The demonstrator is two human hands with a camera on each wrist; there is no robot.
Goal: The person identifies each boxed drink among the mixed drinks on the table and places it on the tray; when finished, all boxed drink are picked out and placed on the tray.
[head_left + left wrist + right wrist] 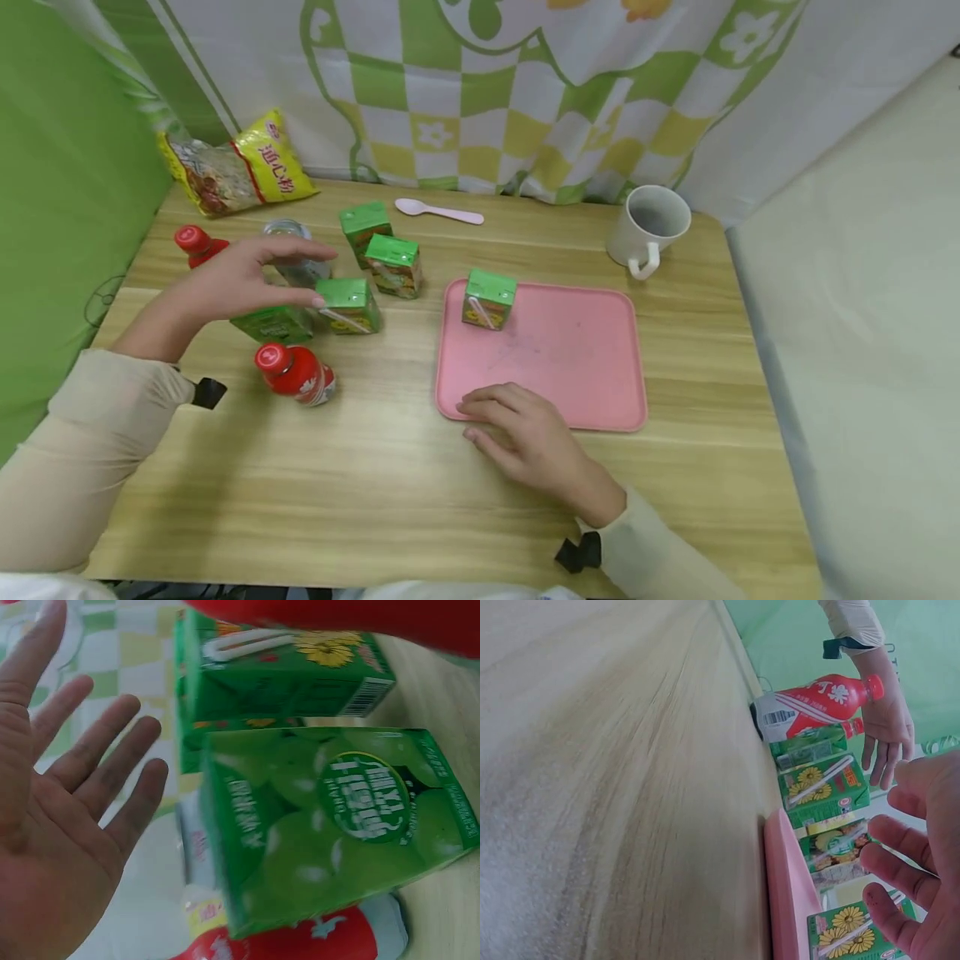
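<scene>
Juice carton [350, 305], toward table's [405, 492] left edge: pinch 2 sides squarely with left hand [238, 281], wide and unladen; keep upright.

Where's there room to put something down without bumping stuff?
The tray is bare right of its carton. There's bare wood between the front bottle and the right hand, and between the spoon and the mug. It's crowded around the left hand: other cartons, another bottle and a can stand close together.
</scene>
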